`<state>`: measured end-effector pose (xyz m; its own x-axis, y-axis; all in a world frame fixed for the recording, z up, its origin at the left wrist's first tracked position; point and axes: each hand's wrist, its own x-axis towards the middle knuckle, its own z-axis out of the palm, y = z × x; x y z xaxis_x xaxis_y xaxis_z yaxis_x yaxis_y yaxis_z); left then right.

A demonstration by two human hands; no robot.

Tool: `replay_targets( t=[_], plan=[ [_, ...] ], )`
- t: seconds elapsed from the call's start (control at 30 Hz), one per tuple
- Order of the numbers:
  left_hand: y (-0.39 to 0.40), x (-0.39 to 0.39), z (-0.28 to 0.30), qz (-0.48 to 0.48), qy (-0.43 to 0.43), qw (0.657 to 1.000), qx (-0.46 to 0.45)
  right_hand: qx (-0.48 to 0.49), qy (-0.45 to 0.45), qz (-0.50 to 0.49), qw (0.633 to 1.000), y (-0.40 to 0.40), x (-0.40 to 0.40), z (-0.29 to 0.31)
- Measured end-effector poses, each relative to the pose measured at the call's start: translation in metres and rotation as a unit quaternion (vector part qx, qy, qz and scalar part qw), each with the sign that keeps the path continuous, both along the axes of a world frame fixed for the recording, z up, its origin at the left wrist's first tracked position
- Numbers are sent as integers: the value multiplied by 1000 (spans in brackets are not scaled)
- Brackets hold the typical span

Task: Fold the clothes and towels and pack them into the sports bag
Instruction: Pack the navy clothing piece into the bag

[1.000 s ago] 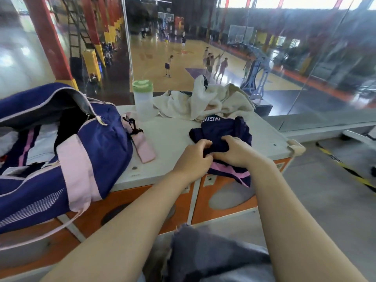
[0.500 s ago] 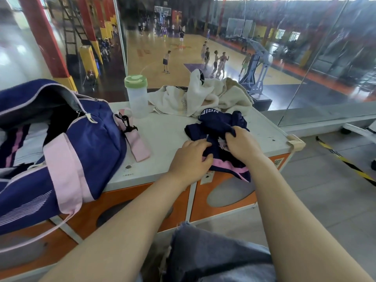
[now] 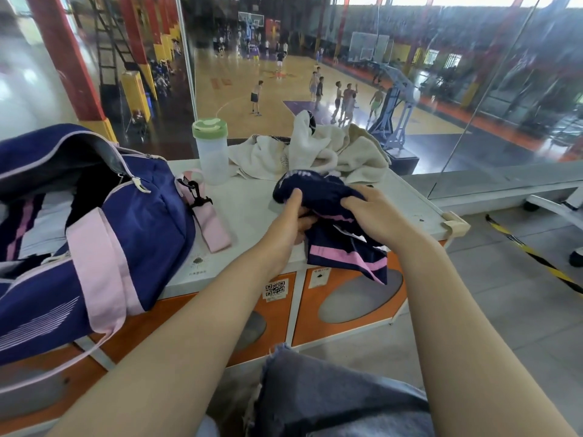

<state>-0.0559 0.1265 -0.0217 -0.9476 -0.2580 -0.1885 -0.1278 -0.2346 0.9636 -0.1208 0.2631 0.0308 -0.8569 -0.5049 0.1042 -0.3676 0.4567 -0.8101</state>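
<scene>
I have a navy garment with pink stripes bunched between my hands at the near edge of the surface. My left hand pinches its upper fold with thumb on top and fingers curled under, and my right hand has its fingers curled over the cloth from the other side. Part of the garment hangs down past the edge below my hands. It looks crumpled, not yet folded, so I judge this piece is only at the start of its fold.

Just beyond my hands lies a heap of pale towels, loose and unfolded; those are all left to do. To the left of my left hand the sports bag stands unzipped on the surface. Inside it I can make out some light and dark cloth with a pink stripe, so some items seem packed already, though I cannot tell how many. A bottle with a green lid stands between the bag and the towels.
</scene>
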Motion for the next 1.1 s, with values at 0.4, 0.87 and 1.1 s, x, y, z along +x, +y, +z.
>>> replay_targets(
  t=[0.4,0.87,1.1],
  plan=[
    [-10,-11,-2,94,-58,983,144,149,-93,142,974,-3,14,0],
    [-39,13,37,171,113,974,98,33,181,-44,982,-48,15,2],
    [-75,59,59,219,101,965,99,123,117,-64,983,-84,45,22]
  ],
)
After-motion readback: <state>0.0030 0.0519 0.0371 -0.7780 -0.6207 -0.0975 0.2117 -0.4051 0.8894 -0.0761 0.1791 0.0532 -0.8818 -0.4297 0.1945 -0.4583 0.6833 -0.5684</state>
